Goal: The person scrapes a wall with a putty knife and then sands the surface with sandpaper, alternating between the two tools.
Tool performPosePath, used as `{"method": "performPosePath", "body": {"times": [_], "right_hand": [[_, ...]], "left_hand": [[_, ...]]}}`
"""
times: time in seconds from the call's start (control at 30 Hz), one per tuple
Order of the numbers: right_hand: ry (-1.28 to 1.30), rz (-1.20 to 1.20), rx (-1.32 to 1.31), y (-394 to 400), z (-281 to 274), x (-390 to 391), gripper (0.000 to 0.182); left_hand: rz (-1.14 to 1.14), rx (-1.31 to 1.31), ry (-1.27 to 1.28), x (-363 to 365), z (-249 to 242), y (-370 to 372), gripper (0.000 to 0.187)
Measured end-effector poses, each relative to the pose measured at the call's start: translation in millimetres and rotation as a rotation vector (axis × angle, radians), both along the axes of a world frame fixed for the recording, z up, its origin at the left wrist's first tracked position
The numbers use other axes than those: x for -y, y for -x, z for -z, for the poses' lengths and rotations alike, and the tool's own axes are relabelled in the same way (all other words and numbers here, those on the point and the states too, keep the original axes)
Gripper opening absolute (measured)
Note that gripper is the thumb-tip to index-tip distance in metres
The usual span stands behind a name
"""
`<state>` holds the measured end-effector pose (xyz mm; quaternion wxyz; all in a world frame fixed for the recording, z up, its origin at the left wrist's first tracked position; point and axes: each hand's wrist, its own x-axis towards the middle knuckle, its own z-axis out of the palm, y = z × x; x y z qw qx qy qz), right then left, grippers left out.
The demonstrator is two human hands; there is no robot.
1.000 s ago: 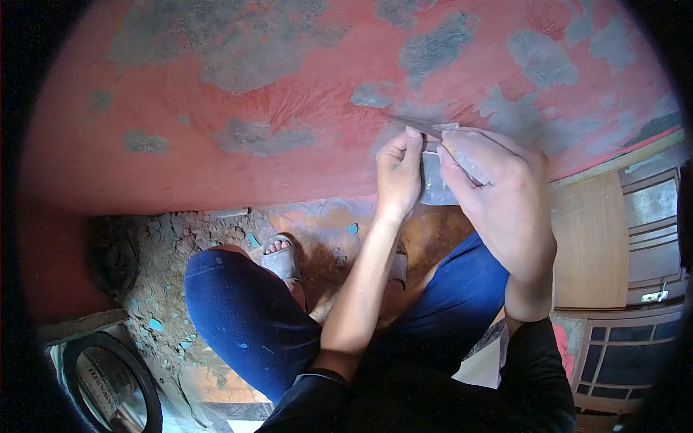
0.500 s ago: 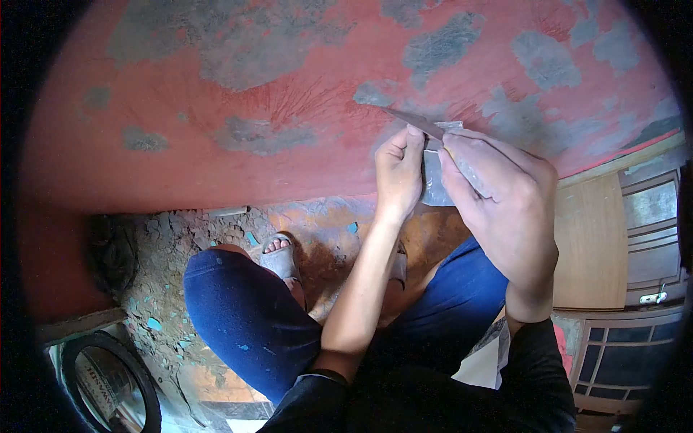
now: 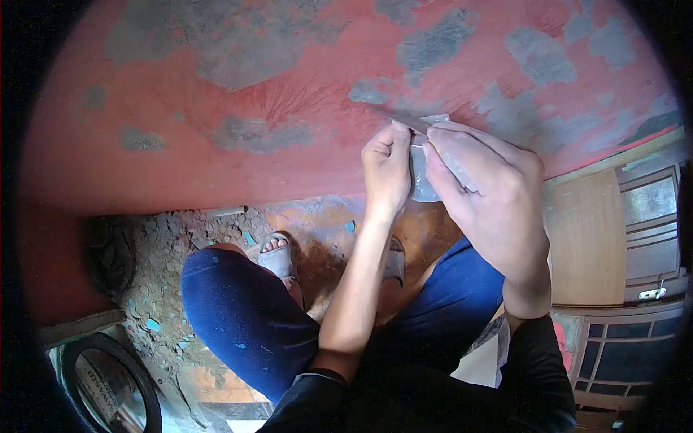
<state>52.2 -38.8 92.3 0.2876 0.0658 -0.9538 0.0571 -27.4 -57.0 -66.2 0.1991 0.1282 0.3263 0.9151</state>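
Note:
My right hand (image 3: 494,184) is closed around the handle of a knife (image 3: 398,117), its dark tapering blade pointing up and left before the wall. Close on its left, my left hand (image 3: 386,169) is closed with the thumb up near the blade. Between the hands hangs a clear plastic bag (image 3: 424,177), its upper edge showing above the knife. The left fingers seem to grip the bag's side, though their tips are hidden. Behind them stands the red wall (image 3: 166,173), marked with grey bare patches (image 3: 263,135).
Rubble and paint flakes (image 3: 170,289) cover the floor at the left. My knees, in blue trousers (image 3: 249,317), are bent below the hands, with a grey sandal (image 3: 278,258) between them. A tyre (image 3: 68,361) is at the lower left, a wooden door (image 3: 585,238) at the right.
Both hands, the knife and the plastic bag have shifted slightly left together. The blade looks a little flatter and shorter. Both hands keep their hold.

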Motion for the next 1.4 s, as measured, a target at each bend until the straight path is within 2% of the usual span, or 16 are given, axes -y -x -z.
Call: {"method": "performPosePath", "body": {"times": [0.2, 0.3, 0.47, 0.53, 0.67, 0.73, 0.77, 0.8, 0.87, 0.9, 0.93, 1.0, 1.03, 1.17, 1.23, 1.4], "right_hand": [[-0.003, -0.002, 0.037, -0.6, 0.5, 2.2, 0.016], [0.004, -0.011, 0.024, -3.5, 1.8, -0.5, 0.015], [0.0, -0.005, 0.015, -0.3, 2.7, 0.6, 0.014], [-0.014, 0.058, 0.131, -1.0, 3.1, 1.5, 0.014], [-0.017, -0.02, -0.003, -3.2, 5.3, 3.2, 0.015], [-0.026, -0.026, 0.041, -3.5, 7.5, -1.7, 0.015], [-0.036, -0.044, 0.084, -1.8, 7.2, -3.6, 0.015], [-0.039, -0.049, 0.078, -2.5, 6.0, -5.1, 0.015], [-0.031, -0.084, 0.088, -7.4, 3.8, -11.1, 0.013], [-0.033, -0.085, 0.09, -9.6, 3.3, -14.7, 0.013], [0.002, -0.077, 0.125, -12.4, 2.8, -18.3, 0.014], [0.035, -0.067, 0.16, -16.4, 2.1, -21.8, 0.015], [-0.013, -0.02, 0.184, -18.7, 1.5, -22.5, 0.018], [-0.087, 0.059, 0.222, -22.2, -0.1, -25.1, 0.023], [-0.104, 0.079, 0.253, -23.2, 0.8, -30.8, 0.024], [-0.078, 0.089, 0.249, -20.5, 4.5, -43.3, 0.026]], "left_hand": [[-0.031, -0.055, -0.01, 1.1, 2.7, -0.3, 0.038], [-0.019, 0.024, -0.001, 0.8, 2.2, -0.1, 0.037], [-0.002, 0.01, -0.027, 1.0, 15.9, 1.8, 0.037], [0.009, 0.03, -0.058, 1.1, 9.8, 2.9, 0.037], [-0.003, 0.012, 0.026, 4.4, 17.8, 3.2, 0.038], [0.018, 0.053, -0.077, 3.1, 22.4, 4.4, 0.032], [0.019, 0.017, -0.047, 3.2, 27.1, 3.6, 0.045], [0.014, 0.011, -0.05, 4.6, 30.8, 3.5, 0.045], [-0.046, 0.144, -0.063, 5.1, 39.9, 4.4, 0.053], [-0.029, 0.318, -0.102, 6.9, 26.6, 5.3, 0.053], [-0.029, 0.321, -0.103, 12.8, 18.6, 6.4, 0.053], [-0.004, 0.133, 0.103, 25.7, 8.5, 9.1, 0.042], [-0.081, 0.112, 0.139, 25.7, 4.9, 5.3, 0.036], [-0.083, 0.063, 0.244, 34.0, -8.3, 2.4, 0.036], [-0.219, 0.078, 0.257, 31.6, -25.2, 1.1, 0.043], [-0.199, 0.028, 0.41, 34.2, -26.7, 3.8, 0.045]]}}
